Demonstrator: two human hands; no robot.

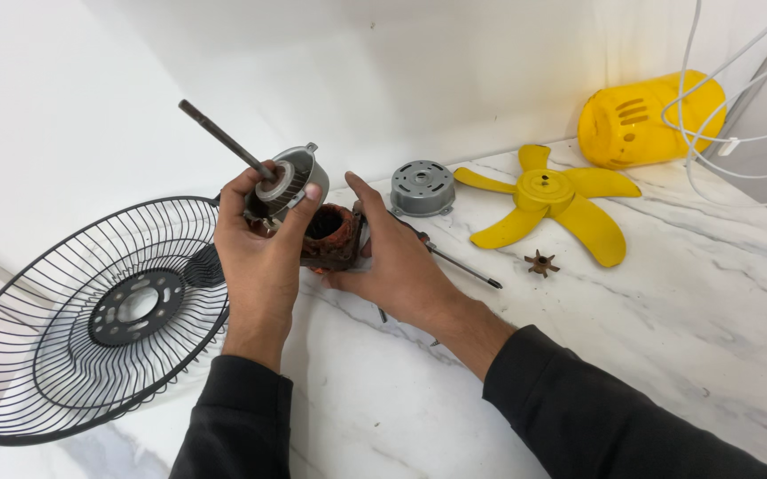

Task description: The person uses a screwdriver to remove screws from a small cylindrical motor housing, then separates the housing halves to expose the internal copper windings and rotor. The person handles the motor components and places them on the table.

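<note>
Two hands work on a fan motor over a marble counter.

The left hand (259, 235) grips the rotor (281, 182) by its grey cap, shaft (219, 135) tilted up-left; the right hand (392, 253) clasps the rusty stator (330, 235), just beside it. Likely risk: the rotor slipping and denting the cap, or the stator dropping onto the screwdriver (463, 264) beneath. The grille (91, 310), second cap (422, 187) and yellow blade (547, 200) lie around them.

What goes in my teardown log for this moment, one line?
left hand: holds rotor with shaft | right hand: holds rusty stator | table: yellow fan blade, wire grille
</note>
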